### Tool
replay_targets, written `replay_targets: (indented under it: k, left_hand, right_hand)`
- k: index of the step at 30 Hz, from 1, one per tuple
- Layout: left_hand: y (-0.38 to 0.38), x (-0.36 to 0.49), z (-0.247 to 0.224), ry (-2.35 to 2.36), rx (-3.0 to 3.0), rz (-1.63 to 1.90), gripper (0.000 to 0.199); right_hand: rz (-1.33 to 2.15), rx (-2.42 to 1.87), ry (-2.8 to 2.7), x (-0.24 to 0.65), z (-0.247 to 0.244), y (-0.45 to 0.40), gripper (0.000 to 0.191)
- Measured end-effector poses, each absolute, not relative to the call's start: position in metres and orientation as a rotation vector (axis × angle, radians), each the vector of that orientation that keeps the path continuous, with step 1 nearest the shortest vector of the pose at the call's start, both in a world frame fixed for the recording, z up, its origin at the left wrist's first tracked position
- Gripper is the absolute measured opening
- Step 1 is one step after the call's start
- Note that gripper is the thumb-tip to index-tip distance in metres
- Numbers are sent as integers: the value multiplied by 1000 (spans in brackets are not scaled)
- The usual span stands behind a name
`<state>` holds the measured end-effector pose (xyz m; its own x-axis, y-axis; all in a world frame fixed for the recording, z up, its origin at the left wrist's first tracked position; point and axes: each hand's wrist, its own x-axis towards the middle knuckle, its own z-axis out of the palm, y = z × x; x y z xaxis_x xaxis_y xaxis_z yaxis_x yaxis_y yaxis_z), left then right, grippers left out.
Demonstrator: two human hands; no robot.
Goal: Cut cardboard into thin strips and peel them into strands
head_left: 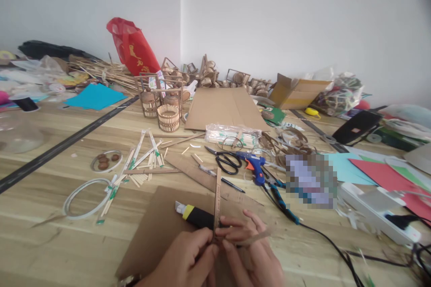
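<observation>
Head view: at six o'clock I see the left hand [190, 255] pinching the near end of a brown strip [217, 197]; the right hand [257, 249] presses fingertips there, outer fingers slightly spread. It points toward twelve. I'd judge it light, stiffish, easily creased, best held flat near that end.

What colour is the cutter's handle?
The handle is black, with yellow near the blade; the head view shows it best.
</observation>
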<state>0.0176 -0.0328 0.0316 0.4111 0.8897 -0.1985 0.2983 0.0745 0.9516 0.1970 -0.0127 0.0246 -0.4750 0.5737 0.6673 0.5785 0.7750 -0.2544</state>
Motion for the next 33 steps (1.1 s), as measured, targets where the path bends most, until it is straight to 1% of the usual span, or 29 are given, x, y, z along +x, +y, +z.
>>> replay_targets:
  k: [7, 10, 15, 18, 23, 27, 33]
  left_hand:
    - [-37, 16, 33, 1128, 1493, 585, 45]
    - [-36, 17, 32, 1122, 1488, 589, 48]
    - [-31, 17, 24, 1022, 1414, 653, 60]
    - [-30, 15, 19, 1007, 1445, 722, 63]
    - [-30, 15, 16, 1025, 1383, 740, 59]
    - [-30, 17, 18, 993, 1339, 760, 60]
    - [-31, 18, 25, 1063, 1412, 711, 51]
  right_hand:
    - [68, -966, -2154, 201, 25, -17, 9]
    - [91, -997, -2130, 201, 24, -17, 9]
    - [101, -895, -2115, 200, 23, -15, 15]
    - [86, -818, -2141, 198, 25, -13, 17]
    - [-51, -773, -2132, 190, 34, -11, 12]
    - [-121, -780, -2123, 187, 37, -10, 9]
    - [-78, -788, -2142, 193, 30, -11, 15]
